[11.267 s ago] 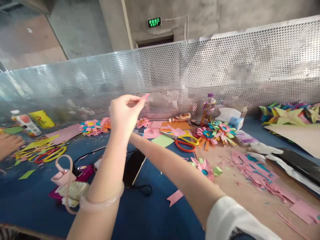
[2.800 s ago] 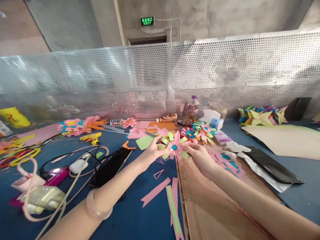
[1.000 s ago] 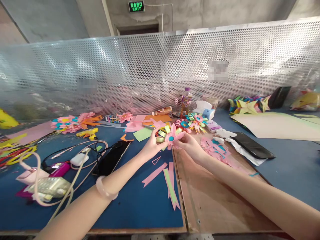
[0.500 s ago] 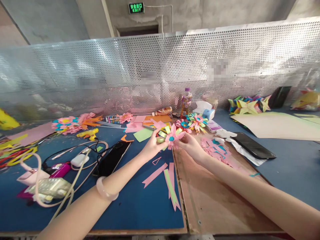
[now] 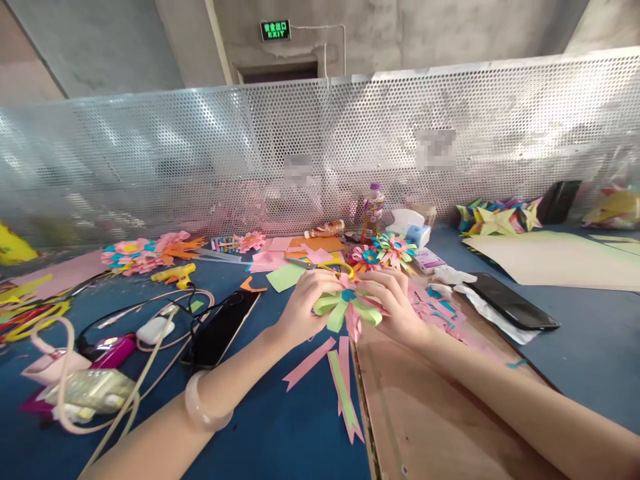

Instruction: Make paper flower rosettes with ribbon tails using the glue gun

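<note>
Both my hands hold a paper flower (image 5: 349,308) with pink and light-green looped petals and a blue centre, just above the table at its middle. My left hand (image 5: 303,307) grips its left side with fingers curled over the green loops. My right hand (image 5: 397,305) grips its right side. The flower lies tilted flat, its face turned upward. Pink and green paper strips (image 5: 343,379) lie on the blue mat right below it.
A brown board (image 5: 425,413) lies to the right of the strips, with pink scraps (image 5: 436,305) at its far end. Finished flowers (image 5: 383,251), a bottle (image 5: 373,211), two black phones (image 5: 220,328) (image 5: 513,301), cables, a glue gun (image 5: 175,273) and a perforated metal screen (image 5: 200,153) surround the work spot.
The flower has come down and toward me, tipping from facing me to lying flatter. Both hands have closed more tightly around its sides.
</note>
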Demonstrator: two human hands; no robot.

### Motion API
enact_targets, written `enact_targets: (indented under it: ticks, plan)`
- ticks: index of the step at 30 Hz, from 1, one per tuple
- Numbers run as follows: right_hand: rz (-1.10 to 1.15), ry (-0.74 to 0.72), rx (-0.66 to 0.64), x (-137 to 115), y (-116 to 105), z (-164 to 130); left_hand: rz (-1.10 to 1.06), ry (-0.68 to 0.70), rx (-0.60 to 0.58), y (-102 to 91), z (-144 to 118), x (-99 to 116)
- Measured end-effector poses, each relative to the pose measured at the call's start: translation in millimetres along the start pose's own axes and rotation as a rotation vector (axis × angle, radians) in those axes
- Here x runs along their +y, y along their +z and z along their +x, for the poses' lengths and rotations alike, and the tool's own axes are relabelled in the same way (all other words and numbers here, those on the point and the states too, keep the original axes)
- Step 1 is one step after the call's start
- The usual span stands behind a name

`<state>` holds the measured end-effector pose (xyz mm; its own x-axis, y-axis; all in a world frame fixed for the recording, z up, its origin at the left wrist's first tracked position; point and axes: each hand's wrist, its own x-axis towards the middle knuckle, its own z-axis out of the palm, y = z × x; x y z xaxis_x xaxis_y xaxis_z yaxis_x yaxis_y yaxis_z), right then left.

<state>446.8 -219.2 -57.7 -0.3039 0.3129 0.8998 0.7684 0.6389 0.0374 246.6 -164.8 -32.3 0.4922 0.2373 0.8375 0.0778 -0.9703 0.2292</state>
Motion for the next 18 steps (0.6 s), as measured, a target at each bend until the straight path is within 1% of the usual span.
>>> enact_targets:
  ticks: [1, 2, 6, 9, 13, 18]
  plan:
    - [-0.021, 0.01, 0.01, 0, -2, 0, 0.021, 0.056, 0.001, -0.9, 0, 1]
    - [-0.036, 0.02, 0.009, 1, -3, 1, 0.035, 0.082, -0.001, -1.8, -1, 1]
    - [-0.063, 0.003, -0.041, 2, -9, 4, 0.114, 0.062, -0.086, -6.3, -8, -1]
    - [-0.088, -0.025, -0.051, 2, -10, 6, 0.159, 0.063, -0.136, -8.6, -12, -4]
    - [-0.108, -0.027, -0.059, 1, -10, 5, 0.21, 0.118, -0.141, -9.2, -13, -5]
    - [-0.094, 0.004, -0.088, 2, -10, 2, 0.239, 0.137, -0.138, -9.6, -10, -2]
